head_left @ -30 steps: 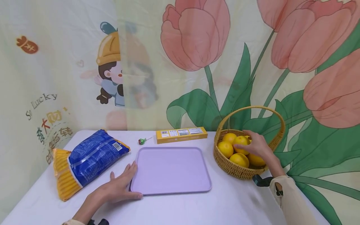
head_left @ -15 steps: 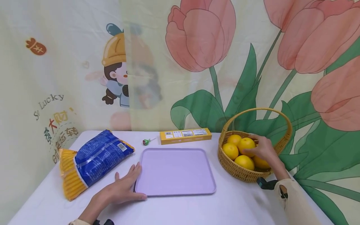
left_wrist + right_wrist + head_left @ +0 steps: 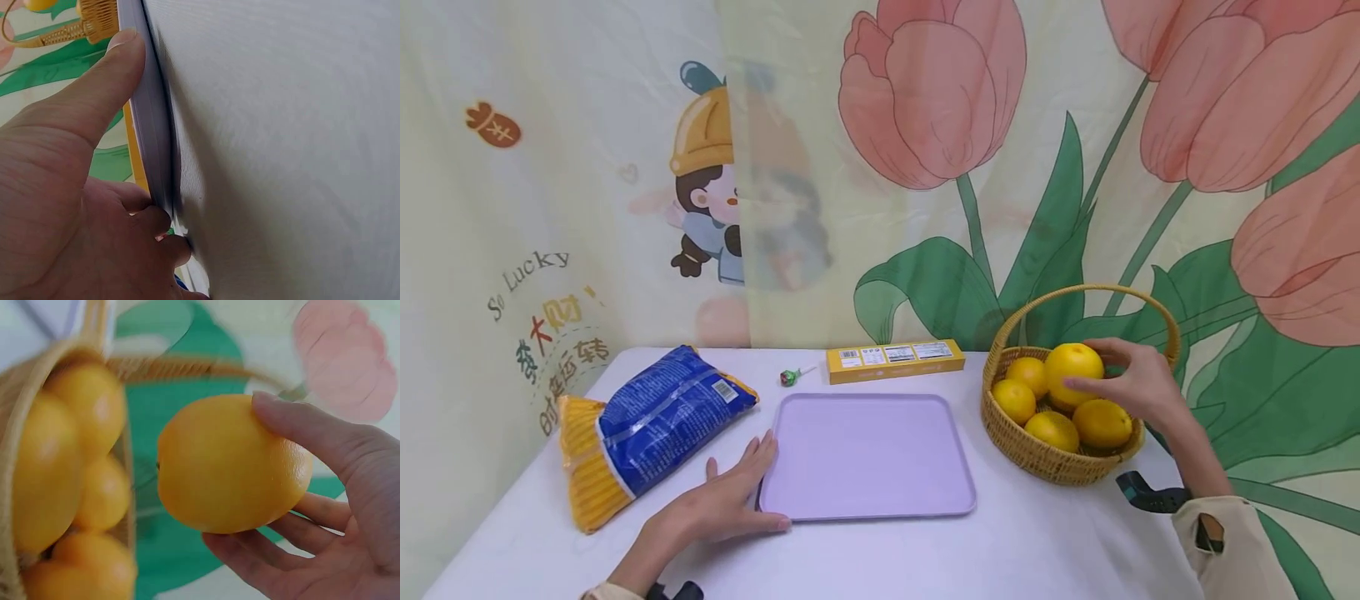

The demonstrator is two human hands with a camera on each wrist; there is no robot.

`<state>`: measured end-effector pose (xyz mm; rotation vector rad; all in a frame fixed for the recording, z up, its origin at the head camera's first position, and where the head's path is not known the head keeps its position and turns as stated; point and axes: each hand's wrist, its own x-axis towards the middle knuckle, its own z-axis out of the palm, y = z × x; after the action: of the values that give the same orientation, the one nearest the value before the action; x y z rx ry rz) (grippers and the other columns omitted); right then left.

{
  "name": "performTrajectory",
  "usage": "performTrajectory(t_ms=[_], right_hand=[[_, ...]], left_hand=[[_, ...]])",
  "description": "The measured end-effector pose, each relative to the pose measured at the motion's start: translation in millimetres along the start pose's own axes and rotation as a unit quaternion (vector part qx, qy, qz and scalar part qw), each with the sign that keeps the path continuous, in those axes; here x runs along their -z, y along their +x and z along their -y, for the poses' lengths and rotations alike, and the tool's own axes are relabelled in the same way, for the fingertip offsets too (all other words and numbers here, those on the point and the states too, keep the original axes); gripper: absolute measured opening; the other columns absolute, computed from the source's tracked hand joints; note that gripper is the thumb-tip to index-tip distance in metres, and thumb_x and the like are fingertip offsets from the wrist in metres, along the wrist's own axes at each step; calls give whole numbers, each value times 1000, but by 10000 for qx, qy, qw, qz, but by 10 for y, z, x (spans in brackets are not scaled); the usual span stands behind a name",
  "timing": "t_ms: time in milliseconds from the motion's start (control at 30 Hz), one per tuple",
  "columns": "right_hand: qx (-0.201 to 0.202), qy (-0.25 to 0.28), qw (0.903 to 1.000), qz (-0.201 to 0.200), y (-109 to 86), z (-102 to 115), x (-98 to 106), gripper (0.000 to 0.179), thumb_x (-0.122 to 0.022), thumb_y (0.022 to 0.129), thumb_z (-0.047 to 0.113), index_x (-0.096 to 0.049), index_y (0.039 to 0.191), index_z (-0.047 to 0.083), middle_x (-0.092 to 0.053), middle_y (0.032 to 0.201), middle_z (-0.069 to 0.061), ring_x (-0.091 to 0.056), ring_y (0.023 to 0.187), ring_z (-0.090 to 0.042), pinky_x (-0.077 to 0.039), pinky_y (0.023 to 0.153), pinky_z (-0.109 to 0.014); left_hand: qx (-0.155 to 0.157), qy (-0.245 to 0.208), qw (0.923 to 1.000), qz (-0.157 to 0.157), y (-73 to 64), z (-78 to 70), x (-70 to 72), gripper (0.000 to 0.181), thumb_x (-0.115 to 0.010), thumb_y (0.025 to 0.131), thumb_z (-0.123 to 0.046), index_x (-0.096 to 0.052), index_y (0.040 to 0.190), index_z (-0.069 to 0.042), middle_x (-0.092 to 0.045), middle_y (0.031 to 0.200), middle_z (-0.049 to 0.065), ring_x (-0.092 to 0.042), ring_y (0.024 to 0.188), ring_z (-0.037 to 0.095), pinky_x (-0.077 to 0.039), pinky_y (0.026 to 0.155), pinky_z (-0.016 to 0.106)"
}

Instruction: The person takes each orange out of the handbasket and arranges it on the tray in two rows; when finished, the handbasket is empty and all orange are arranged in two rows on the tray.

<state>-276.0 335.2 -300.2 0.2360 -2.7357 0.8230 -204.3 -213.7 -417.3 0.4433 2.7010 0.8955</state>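
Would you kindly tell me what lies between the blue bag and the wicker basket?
In the head view, the purple tray lies between them, with the left hand touching its left edge; farther back are a lollipop and a yellow box.

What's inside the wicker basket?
At least four yellow fruits show in the basket. The fruit in the right hand hides some of it; anything under the four is covered.

Bag [image 3: 658, 425] left of tray [image 3: 868, 454], basket [image 3: 1060, 468] right

A curtained nook, the kind of room unclear: printed curtains [image 3: 808, 117], with tulips [image 3: 1210, 108] at upper right and a cartoon figure [image 3: 706, 200] at upper left, hang behind a white surface [image 3: 917, 558].
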Motion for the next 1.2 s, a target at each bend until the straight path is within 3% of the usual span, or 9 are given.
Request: performTrajectory(t_ms=[233, 400, 533, 767, 1000, 1200], right_hand=[[527, 257, 9982, 130, -158, 600, 78, 66, -87, 92, 37, -66, 144, 2, -72, 132, -22, -68, 117, -40, -57, 87, -35], [959, 487, 9938, 294, -164, 1109, -95, 62, -90, 88, 37, -71, 136, 3, -75, 126, -15, -72, 111, -32, -63, 88, -37], [1335, 990, 9850, 462, -81, 1426, -378, 60, -94, 84, 33, -73, 131, 3, -76, 123, -12, -74, 108, -29, -67, 87, -41], [1572, 1772, 9690, 702, 124, 1864, -967, 57, -96, 79, 27, -73, 127, 5, -76, 120, -9, -73, 110, -27, -67, 87, -41], [1587, 2030, 9622, 885, 351, 2126, -1530, 62, -96, 78, 28, -73, 131, 4, -76, 124, -8, -72, 110, -27, -65, 84, -31], [1460, 2116, 9608, 1040, 485, 2238, -2022, 62, -96, 78, 30, -77, 132, 8, -78, 123, -6, -72, 109, -27, -59, 80, -30]], left_hand=[[-30, 57, 9999, 80, -7, -14, 29, 125, -87, 89, -51, -11, 168, 9, -6, 176, 31, -3, 162, 54, 13, 113, 87], [-28, 58, 10000, 56, -13, 0, 47, 125, -86, 89, -52, -11, 169, 9, -6, 177, 31, -3, 162, 53, 13, 113, 87], [-61, -1, 10000, 15, -10, 6, 30, 125, -87, 88, -52, -13, 169, 8, -7, 177, 30, -4, 163, 53, 12, 113, 88], [-40, 65, 10000, -16, -29, 14, -8, 124, -88, 87, -51, -16, 168, 8, -12, 177, 30, -8, 162, 53, 7, 113, 88], [-51, 55, 10000, -57, -36, 9, -14, 122, -88, 87, -51, -19, 169, 6, -13, 177, 29, -9, 163, 52, 8, 115, 87], [38, 43, 10000, -17, -24, 13, -24, 123, -88, 86, -52, -18, 169, 5, -12, 177, 28, -8, 163, 52, 9, 114, 87]])
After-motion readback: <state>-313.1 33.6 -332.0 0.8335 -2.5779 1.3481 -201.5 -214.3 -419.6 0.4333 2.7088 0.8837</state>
